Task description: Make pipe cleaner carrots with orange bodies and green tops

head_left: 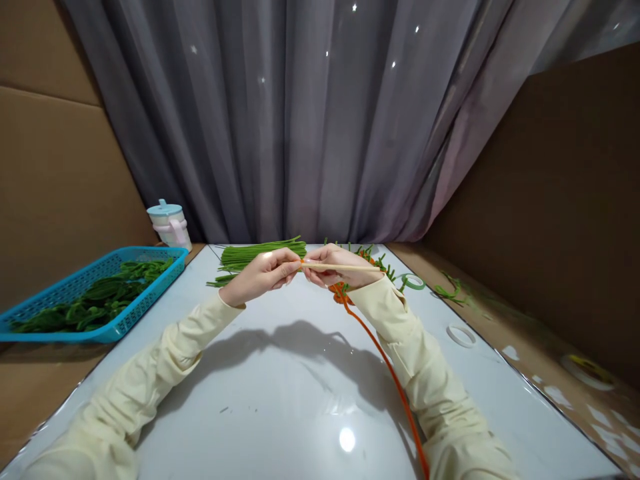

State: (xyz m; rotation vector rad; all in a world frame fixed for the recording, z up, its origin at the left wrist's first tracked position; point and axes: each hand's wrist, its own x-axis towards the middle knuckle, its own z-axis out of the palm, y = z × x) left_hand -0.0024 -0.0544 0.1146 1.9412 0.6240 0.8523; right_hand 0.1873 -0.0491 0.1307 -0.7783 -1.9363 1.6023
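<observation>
My left hand (265,272) and my right hand (336,264) meet above the white table (280,400), fingers pinched together. Between them lies a thin wooden stick (345,267), pointing right. My right hand grips the stick, and my left hand pinches its left end, where a bit of orange shows. A long orange pipe cleaner (385,360) hangs from under my right hand and trails toward me along my right sleeve. Behind the hands lies a bundle of green pipe cleaners (255,255).
A blue basket (75,287) of green leaf shapes sits at the left. A pale lidded cup (170,223) stands behind it. Tape rolls (414,282) (461,335) and loose green pieces (453,291) lie at the right. Cardboard walls and a grey curtain enclose the table.
</observation>
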